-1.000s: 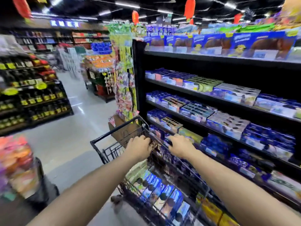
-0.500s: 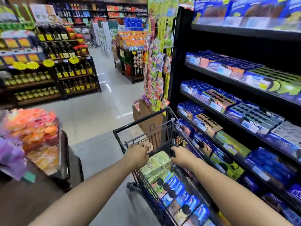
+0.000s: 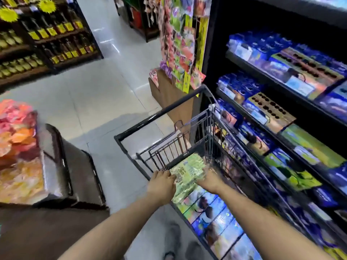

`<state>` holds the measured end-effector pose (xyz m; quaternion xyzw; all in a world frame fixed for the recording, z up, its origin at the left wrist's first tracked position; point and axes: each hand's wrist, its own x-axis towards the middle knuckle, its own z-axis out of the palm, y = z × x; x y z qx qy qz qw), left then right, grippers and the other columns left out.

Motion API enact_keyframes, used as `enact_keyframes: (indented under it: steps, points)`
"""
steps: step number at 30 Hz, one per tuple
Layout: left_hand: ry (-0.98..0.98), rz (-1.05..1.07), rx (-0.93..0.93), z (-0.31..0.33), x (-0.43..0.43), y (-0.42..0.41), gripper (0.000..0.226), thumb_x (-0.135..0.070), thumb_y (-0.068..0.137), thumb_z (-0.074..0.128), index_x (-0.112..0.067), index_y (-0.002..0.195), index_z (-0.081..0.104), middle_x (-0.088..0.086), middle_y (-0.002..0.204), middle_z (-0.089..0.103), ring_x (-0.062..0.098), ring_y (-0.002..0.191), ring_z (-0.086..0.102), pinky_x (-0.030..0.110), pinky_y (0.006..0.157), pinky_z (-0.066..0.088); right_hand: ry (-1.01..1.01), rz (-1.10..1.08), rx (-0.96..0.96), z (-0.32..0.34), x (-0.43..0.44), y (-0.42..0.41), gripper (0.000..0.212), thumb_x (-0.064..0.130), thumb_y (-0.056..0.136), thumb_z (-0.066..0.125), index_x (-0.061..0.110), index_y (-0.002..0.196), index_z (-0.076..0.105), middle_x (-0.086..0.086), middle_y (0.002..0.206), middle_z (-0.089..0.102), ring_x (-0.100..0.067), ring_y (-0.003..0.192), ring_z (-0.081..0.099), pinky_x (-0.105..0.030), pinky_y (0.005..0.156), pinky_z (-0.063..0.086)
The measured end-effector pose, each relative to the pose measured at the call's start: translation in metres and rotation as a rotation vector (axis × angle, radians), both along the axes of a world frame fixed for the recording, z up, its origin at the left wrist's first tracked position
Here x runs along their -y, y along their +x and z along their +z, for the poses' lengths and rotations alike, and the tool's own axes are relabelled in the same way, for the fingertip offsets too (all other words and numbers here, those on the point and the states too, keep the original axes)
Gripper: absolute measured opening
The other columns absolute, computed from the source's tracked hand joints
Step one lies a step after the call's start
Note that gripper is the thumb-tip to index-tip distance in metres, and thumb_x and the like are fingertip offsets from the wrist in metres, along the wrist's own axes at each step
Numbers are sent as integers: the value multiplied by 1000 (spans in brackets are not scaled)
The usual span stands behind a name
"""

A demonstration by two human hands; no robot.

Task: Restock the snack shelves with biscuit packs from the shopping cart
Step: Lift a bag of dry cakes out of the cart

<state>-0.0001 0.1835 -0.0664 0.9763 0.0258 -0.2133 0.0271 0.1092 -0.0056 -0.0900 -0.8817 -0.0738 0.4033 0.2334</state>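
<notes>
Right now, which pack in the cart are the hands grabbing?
The top green pack, gripped between the left hand and right hand. The blue packs lying in the cart are untouched.

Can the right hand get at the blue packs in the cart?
Likely yes: the blue packs lie uncovered near the right hand, but it and the left hand are on the green pack.

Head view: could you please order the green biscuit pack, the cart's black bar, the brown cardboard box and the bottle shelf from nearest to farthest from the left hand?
1. green biscuit pack, gripped by the left hand.
2. black bar, straight ahead.
3. brown cardboard box, beyond the bar.
4. bottle shelf, far off at upper left.
</notes>
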Motion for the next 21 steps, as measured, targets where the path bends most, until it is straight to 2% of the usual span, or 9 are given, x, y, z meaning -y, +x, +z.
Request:
enact_keyframes:
  steps: [3,4,7,9,10,12,16,18,21]
  points:
    - [-1,-94,-52,-42,-13,6,42,-34,100,36,-19,136,52,8,133,53,33,129,44,46,116,23,33,-171,-129,-50,-14,-6,73,39,94,67,3,149,36,-18,146,50,-31,129,53,-32,101,44]
    - [3,-136,-76,-55,-19,6,43,-34,99,36,-19,136,52,9,134,53,34,132,42,49,119,19,55,-234,-190,-64,-19,-10,74,40,93,69,3,148,38,-17,144,52,-32,126,55,-30,98,47]
    - [14,-249,-135,-90,-36,5,52,-42,98,28,-22,142,47,11,145,48,34,142,34,57,122,10,146,-485,-340,-102,-32,-20,81,45,89,72,4,148,35,-17,142,53,-22,102,62,-22,74,52]
    - [13,-279,-171,-107,-43,5,63,-50,96,15,-27,149,39,10,156,38,34,148,27,59,120,5,175,-704,-449,-122,-39,-22,95,59,84,71,8,152,27,-15,144,51,-29,113,60,-34,83,51]
    - [8,-284,-185,-113,-43,5,67,-53,94,11,-29,152,35,8,160,34,34,149,25,60,119,1,178,-801,-477,-133,-41,-22,97,66,81,69,10,150,31,-13,131,58,-29,106,63,-39,80,51]
    - [14,-297,-181,-124,-37,5,72,-57,92,7,-32,154,32,5,164,29,33,151,22,60,118,-3,228,-975,-505,-154,-43,-24,92,72,77,68,11,141,44,-6,100,61,-21,80,60,-35,67,49]
    - [14,-325,-197,-126,-31,6,75,-58,90,6,-29,152,38,5,161,34,33,148,29,62,118,4,358,-1161,-529,-176,-52,-25,81,72,77,69,7,125,62,-8,96,66,-23,84,63,-31,71,51]
    - [6,-338,-187,-126,-31,6,70,-56,92,14,-27,150,41,6,158,38,33,146,32,60,117,7,381,-1182,-577,-179,-54,-20,89,79,71,68,12,129,61,-8,105,66,-24,91,57,-38,78,47]
    - [-9,-340,-187,-125,-33,7,70,-55,92,15,-25,150,40,6,157,39,34,143,36,57,118,15,409,-1088,-648,-180,-58,-11,103,85,63,68,27,146,47,-7,144,53,-30,119,54,-46,102,42]
